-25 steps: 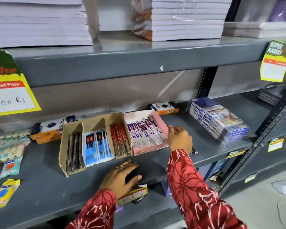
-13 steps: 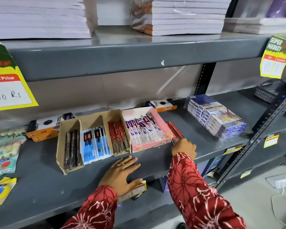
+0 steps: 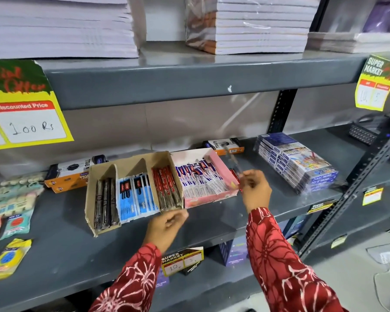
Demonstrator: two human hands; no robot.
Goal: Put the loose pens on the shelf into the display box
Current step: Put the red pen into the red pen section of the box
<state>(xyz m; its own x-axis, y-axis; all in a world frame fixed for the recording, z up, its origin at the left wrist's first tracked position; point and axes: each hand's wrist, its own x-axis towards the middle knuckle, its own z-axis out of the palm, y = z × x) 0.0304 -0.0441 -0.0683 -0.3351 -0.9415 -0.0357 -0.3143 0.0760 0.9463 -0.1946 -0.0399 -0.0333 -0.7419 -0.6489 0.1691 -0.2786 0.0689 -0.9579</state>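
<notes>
A brown cardboard display box [image 3: 131,163] stands on the grey shelf with three compartments: dark pens, blue packets and red pens. Touching its right side is a pink box [image 3: 208,199] filled with white-and-blue wrapped pens. A few loose red pens [image 3: 234,174] lie on the shelf against the pink box's right wall. My right hand [image 3: 256,191] hovers just right of that box, pinching a blurred pen [image 3: 233,159] that slants up and away. My left hand [image 3: 167,224] floats at the cardboard box's front right corner, fingers curled, nothing visible in it.
Blue boxed packs [image 3: 302,167] are stacked to the right. Orange-and-black boxes [image 3: 70,174] lie behind the display boxes. Plastic packets [image 3: 11,199] fill the left end. The upper shelf's edge [image 3: 189,84] overhangs, and a slotted post [image 3: 358,190] slants at the right.
My right hand rose from the shelf beside the pink box with a pen pinched in it. My left hand lifted off the shelf's front edge and curled its fingers.
</notes>
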